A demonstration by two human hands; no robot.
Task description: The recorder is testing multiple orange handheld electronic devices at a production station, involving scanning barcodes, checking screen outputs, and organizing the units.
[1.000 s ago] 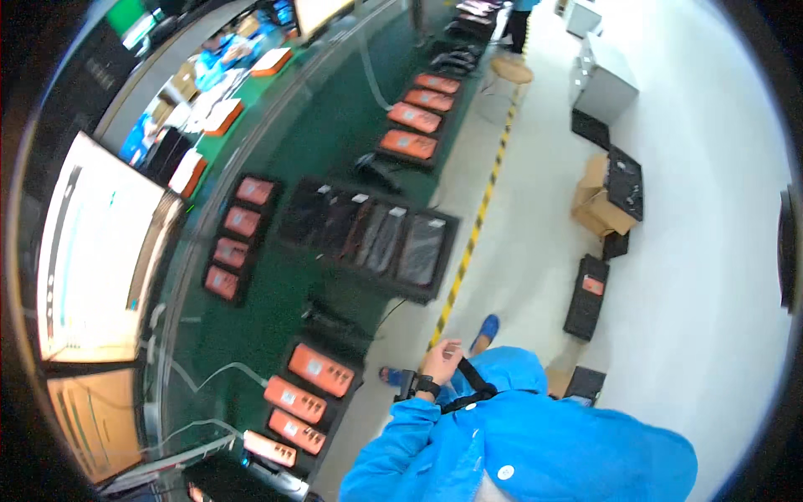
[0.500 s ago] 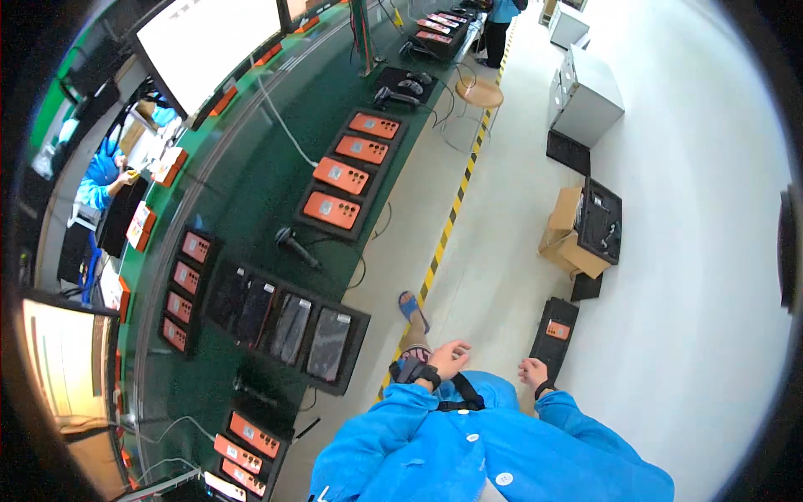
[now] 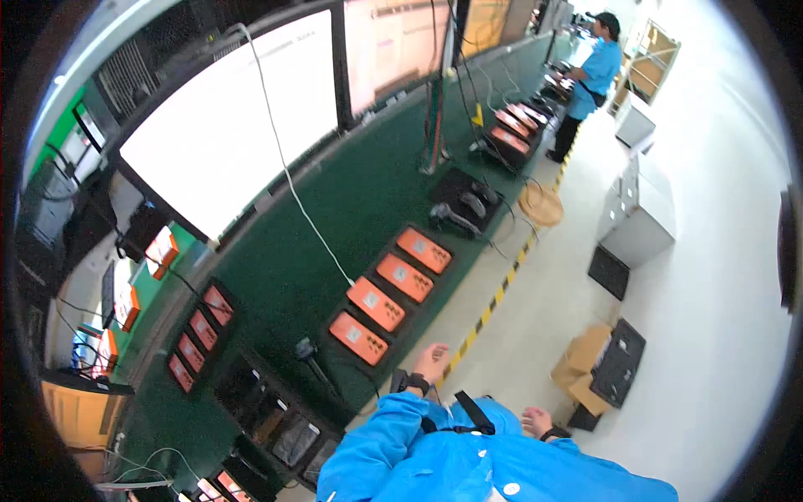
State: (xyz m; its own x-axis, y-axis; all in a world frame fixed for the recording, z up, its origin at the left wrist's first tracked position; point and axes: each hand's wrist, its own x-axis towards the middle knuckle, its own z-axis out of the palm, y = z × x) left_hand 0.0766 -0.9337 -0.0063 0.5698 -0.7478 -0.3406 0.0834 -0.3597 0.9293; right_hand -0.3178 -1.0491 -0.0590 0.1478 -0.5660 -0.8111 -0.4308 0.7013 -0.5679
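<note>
My left hand hangs beside the green workbench near its front edge, loosely open and holding nothing. My right hand is low in front of my body, also empty, fingers loosely apart. Nearest the left hand lies a black tray with several orange phones, a white cable reaching one of them. A handheld scanner rests left of that tray. Closer to me, a dark tray holds black phones, partly hidden by my left sleeve.
A co-worker in blue stands at the bench's far end. A round stool is beside the yellow-black floor line. At right are a white cabinet, a cardboard box and a black tray. Large screens line the bench's left.
My view has swung up and along the bench, so the co-worker and more screens show. I stand closer to the tray of orange phones. Both hands remain empty.
</note>
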